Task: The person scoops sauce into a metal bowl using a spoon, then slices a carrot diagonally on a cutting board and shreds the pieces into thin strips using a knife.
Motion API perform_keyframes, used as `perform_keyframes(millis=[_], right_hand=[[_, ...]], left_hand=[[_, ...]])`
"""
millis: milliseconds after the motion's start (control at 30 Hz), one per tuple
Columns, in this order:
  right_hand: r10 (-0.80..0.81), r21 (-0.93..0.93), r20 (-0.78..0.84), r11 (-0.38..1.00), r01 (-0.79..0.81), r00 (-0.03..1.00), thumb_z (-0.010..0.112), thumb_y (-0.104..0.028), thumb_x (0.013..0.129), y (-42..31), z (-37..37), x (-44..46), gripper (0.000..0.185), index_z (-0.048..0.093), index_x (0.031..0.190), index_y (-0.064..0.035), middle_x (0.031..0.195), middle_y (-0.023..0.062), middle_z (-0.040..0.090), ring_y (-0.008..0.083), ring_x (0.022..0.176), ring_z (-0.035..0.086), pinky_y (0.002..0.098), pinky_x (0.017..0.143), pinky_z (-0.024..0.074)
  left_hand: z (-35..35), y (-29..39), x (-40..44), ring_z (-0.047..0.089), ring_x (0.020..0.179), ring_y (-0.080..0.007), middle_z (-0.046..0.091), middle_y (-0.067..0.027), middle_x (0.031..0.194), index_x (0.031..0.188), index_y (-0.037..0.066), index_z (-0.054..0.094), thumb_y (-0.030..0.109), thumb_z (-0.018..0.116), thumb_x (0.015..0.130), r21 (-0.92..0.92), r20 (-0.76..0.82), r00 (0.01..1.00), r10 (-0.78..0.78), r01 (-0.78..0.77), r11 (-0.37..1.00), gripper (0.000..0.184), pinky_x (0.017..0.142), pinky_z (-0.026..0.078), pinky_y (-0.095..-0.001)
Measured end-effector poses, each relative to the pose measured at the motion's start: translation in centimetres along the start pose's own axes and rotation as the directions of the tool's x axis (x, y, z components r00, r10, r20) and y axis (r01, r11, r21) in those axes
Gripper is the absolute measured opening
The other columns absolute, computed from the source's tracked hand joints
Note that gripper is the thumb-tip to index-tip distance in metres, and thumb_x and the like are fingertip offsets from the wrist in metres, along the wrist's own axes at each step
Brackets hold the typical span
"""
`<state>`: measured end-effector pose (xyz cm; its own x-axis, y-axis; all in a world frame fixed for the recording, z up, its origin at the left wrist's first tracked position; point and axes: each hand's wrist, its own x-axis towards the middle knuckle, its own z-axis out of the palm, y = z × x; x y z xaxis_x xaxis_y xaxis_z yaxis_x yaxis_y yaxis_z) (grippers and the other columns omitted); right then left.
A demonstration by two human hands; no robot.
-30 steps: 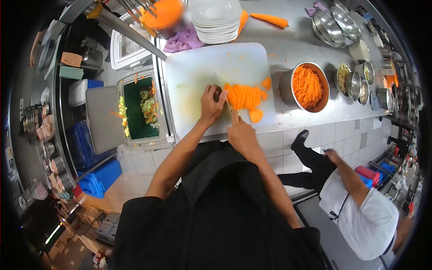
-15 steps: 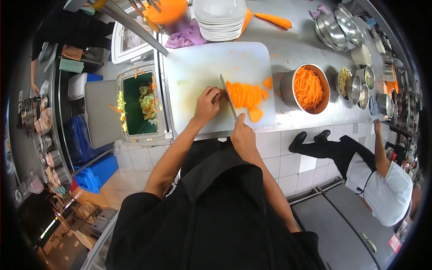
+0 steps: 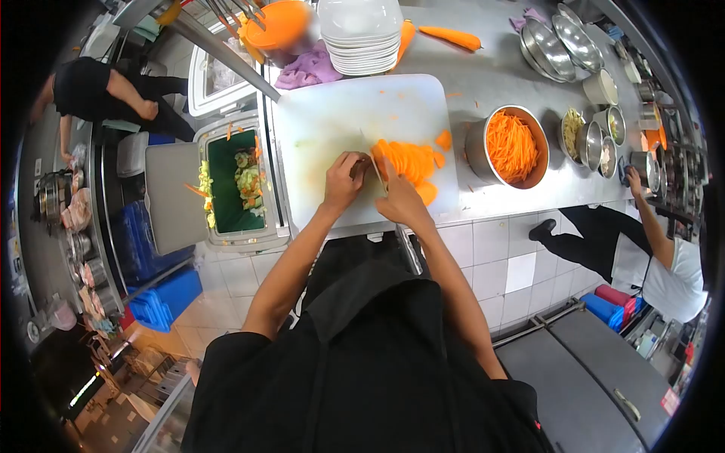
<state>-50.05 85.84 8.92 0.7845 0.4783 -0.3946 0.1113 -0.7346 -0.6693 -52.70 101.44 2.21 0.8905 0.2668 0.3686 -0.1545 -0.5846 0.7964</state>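
Note:
A white cutting board (image 3: 325,113) lies on the steel counter. Overlapping carrot slices (image 3: 408,162) are spread at its right side, with a few pieces beyond them. My right hand (image 3: 402,201) grips a knife (image 3: 377,162), its forefinger stretched along the blade, which stands at the left edge of the slices. My left hand (image 3: 343,181) is just left of the knife, its fingers curled round a small dark-looking piece that I cannot make out. To the right of the board stands a steel pot (image 3: 477,147) of shredded carrot (image 3: 513,147).
Stacked white plates (image 3: 361,38), a purple cloth (image 3: 311,68) and whole carrots (image 3: 451,36) lie behind the board. Metal bowls (image 3: 545,49) stand right. A green-lined scrap bin (image 3: 223,177) is left. One person (image 3: 664,264) stands at right, another (image 3: 98,90) at left.
My right hand has moved up along the knife, its forefinger now on the blade. My left hand stays beside it. The person at right has moved further right; the one at left shows more.

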Motion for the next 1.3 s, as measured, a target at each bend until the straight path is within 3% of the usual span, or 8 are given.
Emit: perform_keyframes(millis=[67,200,267,367,467,700,767,1300], right_hand=[[-0.040,-0.098,-0.117,0.995,0.029,0.992,0.063,-0.009,0.073,0.6,0.4,-1.6,0.073,0.034,0.140,-0.0050,0.111,0.0314,0.056,0.0454,0.098,0.061,0.0524,0.084,0.0506],[-0.048,-0.215,-0.137,0.976,0.018,0.989,0.059,-0.006,0.081,1.0,0.4,-4.7,0.059,0.036,0.135,-0.0001,0.105,0.0328,0.061,0.0462,0.093,0.063,0.0535,0.079,0.0508],[0.052,-0.072,-0.179,0.995,-0.066,0.982,0.055,-0.002,0.087,0.9,0.5,-5.4,0.042,0.038,0.126,0.0006,0.087,0.0319,0.064,0.0480,0.079,0.064,0.0565,0.069,0.0500],[-0.043,-0.024,-0.177,0.999,0.039,0.983,0.052,-0.002,0.090,1.2,0.3,-5.3,0.032,0.038,0.118,0.0010,0.069,0.0296,0.061,0.0501,0.067,0.061,0.0585,0.062,0.0477],[-0.011,-0.039,-0.112,0.999,0.006,0.994,0.050,-0.003,0.093,-0.2,-0.5,-5.7,0.037,0.032,0.126,0.0014,0.072,0.0332,0.061,0.0529,0.072,0.060,0.0583,0.060,0.0454],[0.024,-0.086,-0.094,0.996,-0.032,0.995,0.049,-0.004,0.094,-1.6,-1.9,-7.3,0.030,0.034,0.121,0.0003,0.071,0.0319,0.061,0.0519,0.070,0.060,0.0588,0.061,0.0447],[-0.006,-0.092,-0.113,0.996,-0.005,0.994,0.046,0.001,0.089,-2.2,-2.4,-7.5,0.028,0.035,0.115,0.0012,0.067,0.0322,0.059,0.0533,0.067,0.058,0.0617,0.061,0.0443],[0.067,-0.061,-0.101,0.995,-0.074,0.993,0.049,-0.006,0.095,-2.7,-2.8,-7.3,0.030,0.036,0.122,-0.0028,0.073,0.0324,0.061,0.0532,0.072,0.059,0.0598,0.063,0.0437]], left_hand=[[0.3,-0.2,0.1,0.065,0.075,-0.0309,0.065,-0.0120,0.087,0.094,0.003,0.064,0.001,0.067,0.085,-0.009,-0.019,1.000,0.009,-0.009,1.000,0.010,0.065,0.053,-0.0371],[0.2,-0.2,0.1,0.067,0.077,-0.0301,0.067,-0.0125,0.088,0.095,0.002,0.065,-0.003,0.066,0.085,-0.064,-0.021,0.999,-0.025,0.023,0.998,0.011,0.066,0.054,-0.0357],[-0.1,-0.1,0.0,0.068,0.079,-0.0301,0.067,-0.0136,0.088,0.097,0.001,0.066,-0.005,0.066,0.085,-0.070,-0.009,0.999,-0.047,0.046,0.996,0.013,0.068,0.055,-0.0349],[-0.4,-0.6,0.4,0.067,0.078,-0.0304,0.067,-0.0133,0.088,0.097,0.001,0.066,-0.005,0.067,0.084,-0.015,0.019,0.999,0.036,-0.036,0.999,0.014,0.067,0.054,-0.0349],[-0.3,-1.1,0.6,0.066,0.078,-0.0302,0.066,-0.0124,0.089,0.097,0.001,0.066,-0.004,0.067,0.084,0.009,0.036,0.998,0.053,-0.053,0.999,0.014,0.067,0.054,-0.0363],[0.1,-1.2,0.9,0.063,0.086,-0.0282,0.063,-0.0089,0.091,0.097,0.004,0.066,0.001,0.064,0.085,0.039,0.092,0.991,0.097,-0.100,0.994,0.012,0.074,0.052,-0.0382],[0.0,-1.0,1.1,0.062,0.086,-0.0281,0.063,-0.0088,0.091,0.097,0.004,0.065,0.002,0.064,0.085,0.054,0.091,0.990,0.108,-0.113,0.992,0.012,0.074,0.052,-0.0385],[-0.3,-0.8,1.0,0.059,0.088,-0.0289,0.060,-0.0094,0.092,0.100,0.006,0.063,0.000,0.062,0.085,0.142,0.154,0.982,0.113,-0.135,0.981,0.017,0.078,0.050,-0.0399]])
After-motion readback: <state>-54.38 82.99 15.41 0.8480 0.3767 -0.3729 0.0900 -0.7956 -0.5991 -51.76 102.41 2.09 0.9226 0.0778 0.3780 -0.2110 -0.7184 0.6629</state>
